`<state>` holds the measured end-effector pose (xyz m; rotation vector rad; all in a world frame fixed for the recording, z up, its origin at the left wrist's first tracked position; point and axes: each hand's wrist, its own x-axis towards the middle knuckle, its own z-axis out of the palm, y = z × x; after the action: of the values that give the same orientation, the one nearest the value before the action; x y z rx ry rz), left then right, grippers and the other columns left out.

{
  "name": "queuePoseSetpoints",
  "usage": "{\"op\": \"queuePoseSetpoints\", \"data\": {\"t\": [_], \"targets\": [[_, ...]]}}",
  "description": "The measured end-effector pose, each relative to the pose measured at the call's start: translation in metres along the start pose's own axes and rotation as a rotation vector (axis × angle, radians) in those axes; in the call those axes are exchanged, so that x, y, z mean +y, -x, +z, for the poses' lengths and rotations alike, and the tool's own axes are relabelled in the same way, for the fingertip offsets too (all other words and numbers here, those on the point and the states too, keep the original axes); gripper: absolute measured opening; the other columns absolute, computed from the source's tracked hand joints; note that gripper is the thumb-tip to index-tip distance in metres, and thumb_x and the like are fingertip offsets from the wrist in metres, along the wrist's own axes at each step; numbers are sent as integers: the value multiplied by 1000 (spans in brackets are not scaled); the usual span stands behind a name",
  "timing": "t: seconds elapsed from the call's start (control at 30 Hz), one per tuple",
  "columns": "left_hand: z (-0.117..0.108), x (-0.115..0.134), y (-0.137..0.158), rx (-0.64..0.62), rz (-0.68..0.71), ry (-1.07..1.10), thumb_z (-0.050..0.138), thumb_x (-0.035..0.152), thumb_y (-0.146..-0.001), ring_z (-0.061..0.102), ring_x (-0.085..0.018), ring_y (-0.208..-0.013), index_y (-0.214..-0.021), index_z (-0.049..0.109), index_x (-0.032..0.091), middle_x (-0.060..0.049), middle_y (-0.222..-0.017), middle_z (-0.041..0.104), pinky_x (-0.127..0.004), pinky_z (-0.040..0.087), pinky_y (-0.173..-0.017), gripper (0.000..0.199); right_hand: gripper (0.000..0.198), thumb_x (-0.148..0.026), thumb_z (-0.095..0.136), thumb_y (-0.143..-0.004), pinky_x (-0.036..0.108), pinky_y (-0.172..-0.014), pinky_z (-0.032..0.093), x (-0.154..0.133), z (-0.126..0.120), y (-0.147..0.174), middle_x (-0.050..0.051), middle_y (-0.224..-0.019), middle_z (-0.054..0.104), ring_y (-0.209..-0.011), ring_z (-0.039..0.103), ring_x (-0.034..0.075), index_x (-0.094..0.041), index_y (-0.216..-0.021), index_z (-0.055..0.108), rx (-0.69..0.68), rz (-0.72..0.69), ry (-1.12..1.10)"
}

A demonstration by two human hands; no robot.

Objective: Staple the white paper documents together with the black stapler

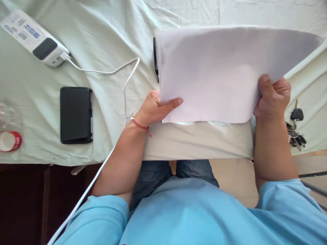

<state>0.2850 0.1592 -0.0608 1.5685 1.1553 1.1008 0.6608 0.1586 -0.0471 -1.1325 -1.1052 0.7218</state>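
Observation:
A large white sheet of paper [212, 75] is held above the cloth-covered table, its right side curving upward. It may be more than one sheet; I cannot tell. My left hand [158, 107] grips the lower left edge, thumb on top and the other fingers underneath, mostly hidden. At the right edge, my right hand [274, 95] is closed on the paper with its thumb over the front and its fingers curled. A black object [155, 59] shows partly from behind the paper's left edge; its kind is hidden.
To the left lie a white power strip [38, 39] with a plugged-in white cable [125, 92], a black case [76, 115], and a red-rimmed tape roll [10, 141] by clear plastic. The cable runs past my left arm. Keys [296, 114] lie right of my right hand.

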Motion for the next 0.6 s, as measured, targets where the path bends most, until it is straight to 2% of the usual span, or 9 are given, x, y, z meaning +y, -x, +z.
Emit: {"op": "queuePoseSetpoints", "data": {"t": [0.1, 0.2, 0.3, 0.4, 0.5, 0.6], "targets": [[-1, 7, -2, -124, -44, 37, 82, 73, -95, 83, -32, -107, -108, 80, 19, -9, -100, 82, -47, 76, -92, 55, 52, -66, 107, -64, 51, -116, 64, -5, -3, 0, 1, -96, 87, -102, 83, 25, -25, -91, 90, 30, 71, 60], [-3, 9, -7, -76, -50, 18, 73, 81, -98, 84, -32, -99, -102, 79, 20, -8, -90, 81, -43, 76, -83, 61, 51, -59, 113, -53, 41, -93, 71, -12, -8, 2, -1, -92, 87, -80, 78, 18, -27, -85, 91, 57, 219, 66], [-4, 3, -11, -15, -50, -22, 74, 82, -97, 84, -30, -94, -108, 77, 21, -6, -82, 76, -41, 74, -81, 63, 52, -55, 116, -46, 30, -73, 67, -21, -11, 4, 0, -89, 87, -72, 74, 14, -26, -83, 92, 45, 339, 89], [-5, -2, -12, 58, -67, -86, 79, 69, -99, 82, -27, -94, -123, 74, 22, -6, -92, 78, -39, 72, -84, 53, 53, -54, 116, -46, 25, -61, 62, -31, -11, 6, 1, -83, 85, -65, 70, 12, -24, -82, 92, 10, 445, 118], [-5, -1, -11, 110, -79, -189, 80, 48, -101, 78, -22, -88, -129, 74, 23, -5, -102, 80, -36, 68, -83, 38, 53, -53, 116, -47, 25, -56, 60, -36, -10, 9, 2, -75, 81, -61, 69, 12, -22, -83, 92, -28, 536, 140], [-6, 7, -10, 105, -92, -288, 76, 33, -99, 71, -19, -77, -123, 81, 23, -2, -89, 77, -34, 63, -79, 26, 53, -53, 115, -48, 26, -57, 62, -35, -10, 10, 3, -74, 81, -63, 72, 15, -22, -85, 93, -41, 579, 161]]}}
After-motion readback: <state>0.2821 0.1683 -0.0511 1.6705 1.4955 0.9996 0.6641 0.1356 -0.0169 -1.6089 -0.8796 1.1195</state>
